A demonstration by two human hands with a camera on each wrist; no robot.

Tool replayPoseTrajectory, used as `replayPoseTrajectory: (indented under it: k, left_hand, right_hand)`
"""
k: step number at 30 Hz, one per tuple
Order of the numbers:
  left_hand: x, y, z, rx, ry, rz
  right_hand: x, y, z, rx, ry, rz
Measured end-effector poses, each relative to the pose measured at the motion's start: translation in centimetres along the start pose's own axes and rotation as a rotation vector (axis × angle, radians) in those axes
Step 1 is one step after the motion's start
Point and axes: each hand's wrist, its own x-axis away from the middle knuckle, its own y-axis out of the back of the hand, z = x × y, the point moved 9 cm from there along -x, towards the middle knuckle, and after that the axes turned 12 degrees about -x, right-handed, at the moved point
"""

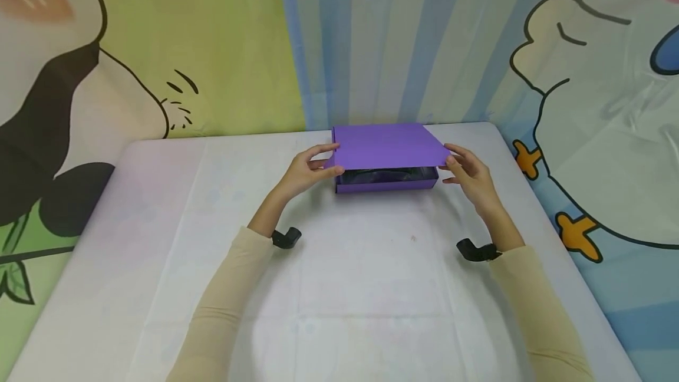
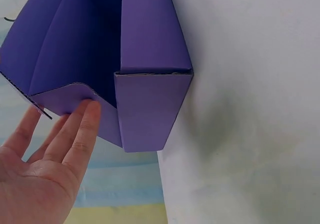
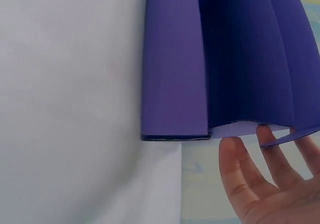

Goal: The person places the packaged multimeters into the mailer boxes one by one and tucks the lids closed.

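A purple cardboard box [image 1: 387,186] lies near the table's far edge with its hinged lid [image 1: 389,146] partly raised. Through the gap at the front, the box's dark inside shows. My left hand [image 1: 306,173] is at the lid's left end, fingers fairly straight. In the left wrist view, its fingertips touch the lid's side flap [image 2: 70,97] from outside. On the other end, my right hand [image 1: 472,178] has its fingertips at the lid's right front corner. The right wrist view has these fingers [image 3: 232,156] spread at the side flap, partly behind the front flap [image 3: 295,133].
A white cloth covers the table [image 1: 371,287]. Cartoon-printed curtains [image 1: 414,40] hang behind and beside it. Black wrist cameras [image 1: 286,238] stick out inward from both wrists, below the sleeve cuffs.
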Motion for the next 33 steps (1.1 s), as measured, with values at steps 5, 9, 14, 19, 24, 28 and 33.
replayPoseTrajectory:
  k: [5, 9, 14, 19, 24, 28, 33]
  left_hand:
    - [0.2, -0.3, 0.2, -0.011, -0.010, 0.021]
    - [0.4, -0.5, 0.3, -0.034, -0.046, 0.029]
    - [0.6, -1.1, 1.3, -0.073, -0.049, 0.041]
    - [0.8, -1.3, 1.7, -0.095, -0.071, 0.020]
    - [1.0, -1.4, 1.5, -0.123, -0.092, 0.014]
    - [1.2, -1.5, 1.5, -0.130, -0.085, 0.015]
    - [1.6, -1.5, 1.6, -0.180, -0.097, -0.027]
  right_hand:
    - [0.5, 0.0, -0.8, 0.067, 0.007, -0.006]
    - [1.1, 0.0, -1.8, 0.112, -0.019, -0.010]
    - [1.7, -0.2, -3.0, 0.044, -0.028, 0.014]
    - [1.8, -0.2, -3.4, 0.000, -0.020, 0.018]
    - [1.8, -0.3, -3.5, -0.007, -0.032, 0.019]
    - [1.9, -0.4, -3.8, -0.016, -0.033, 0.033]
    - [2.3, -0.5, -4.4, -0.047, -0.026, 0.051]
